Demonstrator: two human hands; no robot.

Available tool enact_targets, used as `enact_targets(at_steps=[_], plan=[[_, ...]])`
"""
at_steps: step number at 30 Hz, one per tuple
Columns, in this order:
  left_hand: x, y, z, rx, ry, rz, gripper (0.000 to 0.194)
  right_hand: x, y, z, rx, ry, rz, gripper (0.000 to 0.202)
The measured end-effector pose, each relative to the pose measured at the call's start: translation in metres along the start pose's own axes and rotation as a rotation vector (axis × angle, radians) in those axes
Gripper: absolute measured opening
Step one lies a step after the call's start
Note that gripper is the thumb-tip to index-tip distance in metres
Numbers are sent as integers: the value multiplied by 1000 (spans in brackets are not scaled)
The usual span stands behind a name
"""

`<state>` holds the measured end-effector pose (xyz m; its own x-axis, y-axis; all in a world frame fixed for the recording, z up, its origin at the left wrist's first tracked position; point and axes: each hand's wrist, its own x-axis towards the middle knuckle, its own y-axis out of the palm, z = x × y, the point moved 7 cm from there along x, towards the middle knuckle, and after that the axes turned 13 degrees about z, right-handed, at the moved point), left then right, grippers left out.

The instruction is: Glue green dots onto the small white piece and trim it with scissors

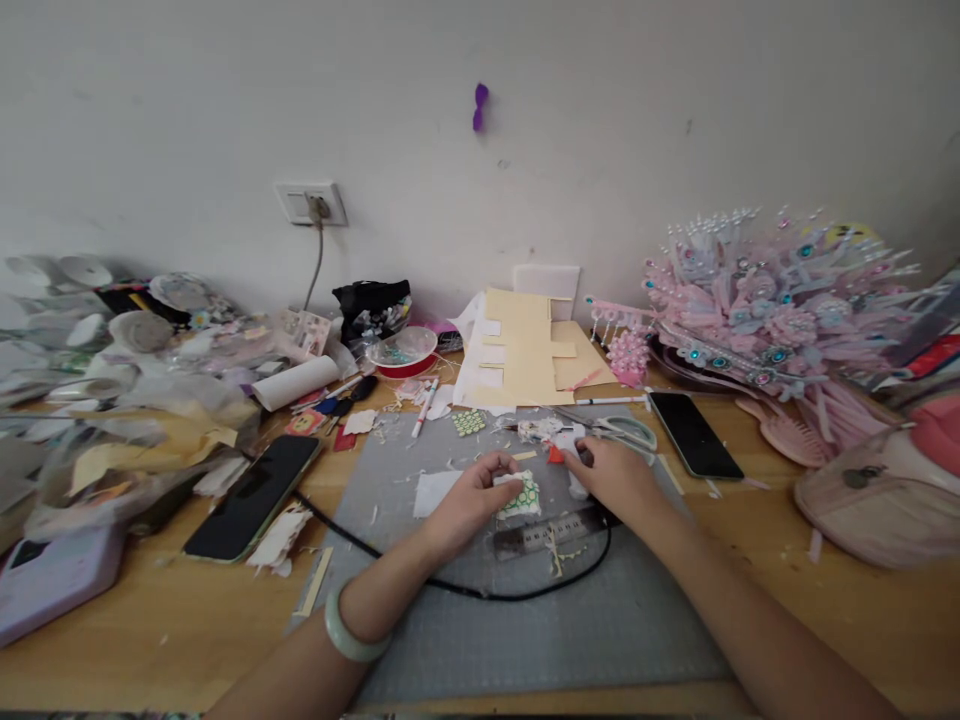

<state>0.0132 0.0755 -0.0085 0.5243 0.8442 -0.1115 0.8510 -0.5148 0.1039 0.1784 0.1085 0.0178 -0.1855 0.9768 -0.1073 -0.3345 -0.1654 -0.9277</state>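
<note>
My left hand (476, 495) pinches a small white piece with a green pattern (529, 495) between thumb and fingers, just above the cutting mat (622, 610). Close by on the right, my right hand (607, 470) is closed on a small white hot glue gun (576, 440) with an orange-red nozzle end. Its handle is partly covered by my fingers. Below both hands lie a clear ruler (525, 540) and a loop of black cable (510, 597). Another green-patterned piece (470, 423) rests farther back, and a blank white piece (435, 493) is beside my left hand.
Scissors (634, 433) and paper scraps lie behind my right hand. Phones flank the mat, one on the left (255, 497) and one on the right (694, 435). Cut yellow card (525, 350) leans at the back. Bags (172, 430) crowd the left; a pink beaded headdress (772, 300) stands right.
</note>
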Motion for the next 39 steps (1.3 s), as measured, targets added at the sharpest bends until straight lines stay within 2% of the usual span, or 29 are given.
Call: enact_targets(at_steps=[2,3,5,8,11,14,23,39], plan=[[-1,-1,-3,38,30,-11,20,-6,-6,7,168,-80,-77,26],[-2,-1,-5,45,43,-15,19,-10,-5,13,302,-139,-75,23],[-3,-1,-7,39,68,-12,19,-14,9,25,648,-223,83,21],[-4,2,-9,-9,90,20,19,-23,40,45,1089,-225,435,22],[-5,5,-6,-90,74,69,21,-27,53,56,1303,-212,560,24],[-4,5,-4,-125,60,77,24,-26,56,56,1366,-211,576,24],[-4,6,-4,-164,72,75,21,-26,54,53,1369,-243,541,22],[-4,6,-5,-70,101,112,15,-27,53,54,1350,-278,559,21]])
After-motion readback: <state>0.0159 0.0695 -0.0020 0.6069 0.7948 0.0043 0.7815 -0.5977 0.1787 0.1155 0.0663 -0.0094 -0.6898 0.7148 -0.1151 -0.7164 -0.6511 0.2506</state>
